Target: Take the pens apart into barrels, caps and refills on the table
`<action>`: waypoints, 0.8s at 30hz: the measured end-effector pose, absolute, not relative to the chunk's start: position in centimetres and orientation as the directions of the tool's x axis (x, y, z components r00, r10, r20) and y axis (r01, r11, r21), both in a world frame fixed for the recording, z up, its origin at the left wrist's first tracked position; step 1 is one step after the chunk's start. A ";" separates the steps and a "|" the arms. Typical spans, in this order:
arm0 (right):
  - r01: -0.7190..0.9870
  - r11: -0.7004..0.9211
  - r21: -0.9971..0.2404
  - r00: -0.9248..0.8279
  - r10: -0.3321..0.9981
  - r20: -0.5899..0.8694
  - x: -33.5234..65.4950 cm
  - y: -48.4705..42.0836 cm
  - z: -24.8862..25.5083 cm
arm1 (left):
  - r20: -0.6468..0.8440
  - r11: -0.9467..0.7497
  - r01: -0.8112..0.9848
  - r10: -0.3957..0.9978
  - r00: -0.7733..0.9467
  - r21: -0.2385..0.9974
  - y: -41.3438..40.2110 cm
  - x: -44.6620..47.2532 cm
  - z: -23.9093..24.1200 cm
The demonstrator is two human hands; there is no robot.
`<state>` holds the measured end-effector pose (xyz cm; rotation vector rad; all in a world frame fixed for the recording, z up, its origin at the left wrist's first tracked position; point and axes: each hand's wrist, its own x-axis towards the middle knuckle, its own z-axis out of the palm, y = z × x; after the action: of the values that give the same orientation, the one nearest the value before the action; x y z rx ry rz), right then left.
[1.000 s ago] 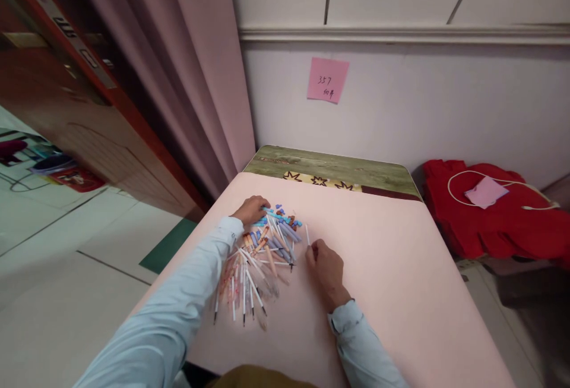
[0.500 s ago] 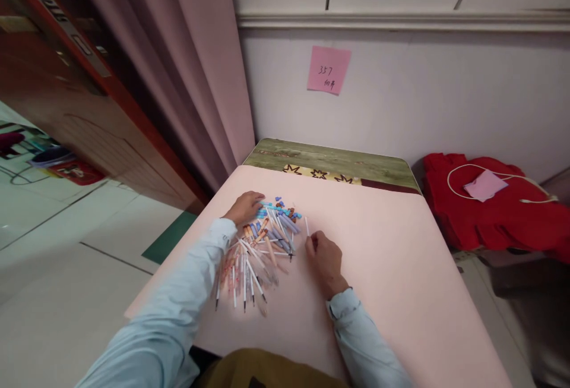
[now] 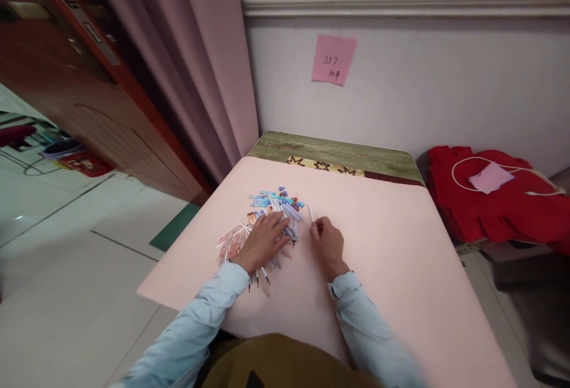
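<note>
Your right hand (image 3: 328, 244) pinches a thin white plastic refill tube (image 3: 310, 213) upright beside the loose pile of pen parts (image 3: 267, 221) on the pink table (image 3: 401, 269), left hand (image 3: 262, 242) spread flat on it; light, slippery, likely bendy, so grip mid-shaft.

pink curtain (image 3: 209, 61), white wall (image 3: 423, 91)
</note>
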<state>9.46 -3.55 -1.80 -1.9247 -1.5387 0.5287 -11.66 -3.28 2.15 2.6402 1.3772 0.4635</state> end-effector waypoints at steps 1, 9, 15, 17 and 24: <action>0.716 -0.136 -0.684 0.245 0.967 0.065 9.5 -3.6 -1.8 | 0.220 -0.577 0.776 0.816 0.535 0.252 -3.6 -11.6 2.1; 0.653 -0.104 -0.751 0.264 0.960 0.097 9.7 -3.5 -1.9 | 0.248 -0.593 0.736 0.805 0.538 0.326 -6.1 -11.7 1.7; 0.562 0.015 -0.827 0.245 0.952 0.184 10.0 -3.6 -2.6 | 0.310 -0.481 0.761 0.874 0.375 0.435 -6.0 -13.0 1.4; 0.546 0.072 -0.835 0.219 0.949 0.226 9.9 -3.7 -2.7 | 0.344 -0.385 0.771 0.911 0.229 0.507 -5.3 -14.5 1.3; 0.514 0.175 -0.839 0.087 0.963 0.254 9.5 -4.1 -2.1 | 0.284 -0.041 0.715 0.933 -0.223 0.698 -4.6 -22.7 0.6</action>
<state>9.55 -4.15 -2.11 -1.4635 -1.5541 0.6301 -22.67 -4.59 0.60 1.7552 1.9602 1.1251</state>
